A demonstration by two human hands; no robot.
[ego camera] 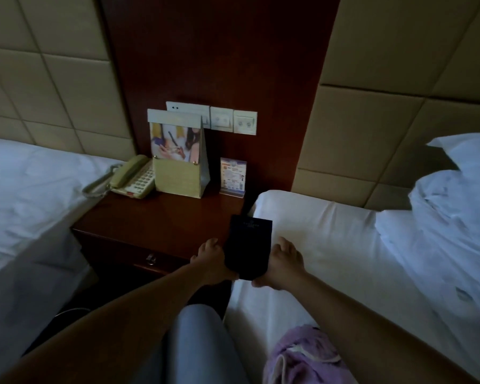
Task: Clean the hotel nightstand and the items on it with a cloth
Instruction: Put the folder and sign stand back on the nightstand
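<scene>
Your left hand [209,261] and right hand [281,263] both grip the dark folder [248,246]; the purple cloth [302,356] lies unused behind your right hand, so wiping seems hardly begun.

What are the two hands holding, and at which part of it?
Both the left hand and right hand grip a dark folder by its lower side edges.

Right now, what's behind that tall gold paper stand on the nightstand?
Behind the stand a white wall socket plate shows above its top, on the dark wood panel. The plate's lower part and the wall behind the stand are covered.
</scene>
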